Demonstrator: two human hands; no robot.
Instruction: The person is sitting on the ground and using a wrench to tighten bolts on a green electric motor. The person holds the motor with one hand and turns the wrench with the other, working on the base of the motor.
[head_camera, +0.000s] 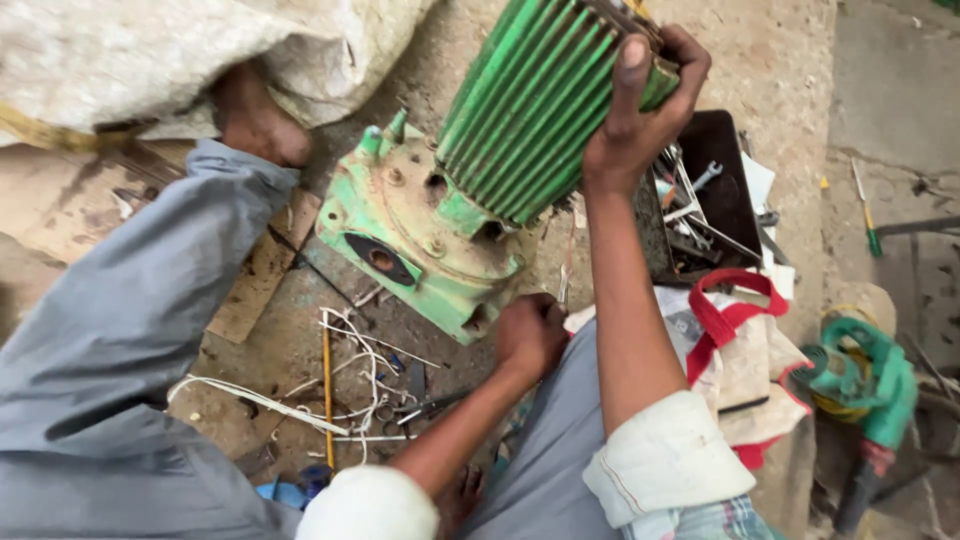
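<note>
Right hand (640, 110) is clamped over the top end of the green finned motor housing (540, 100), thumb laid along the ribs and fingers hooked over the far rim. Left hand (530, 335) is closed into a loose fist low down against the near corner of the green end plate (420, 235); what it's pinching, if anything, can't be made out.

The housing is seen tilted, leaning away toward the top of the view, with long straight cooling fins painted bright green, scuffed and grimy at the lower end. It's still seated on the end plate, which is a paler, chipped green casting with rusty bolt heads, a couple of stub lugs at its far edge and a dark oval opening on its left face. The whole thing is set on bare dirt floor (760, 60), about mid-frame, between the knees.

Cut white wires (350, 370) and a yellow-handled tool (327, 390) are scattered on the ground just in front of the plate. A dark metal tray of spanners (700, 195) is parked just right of the housing, with a red-handled bag (735, 335) below it and a green power tool (865, 385) further right.
</note>
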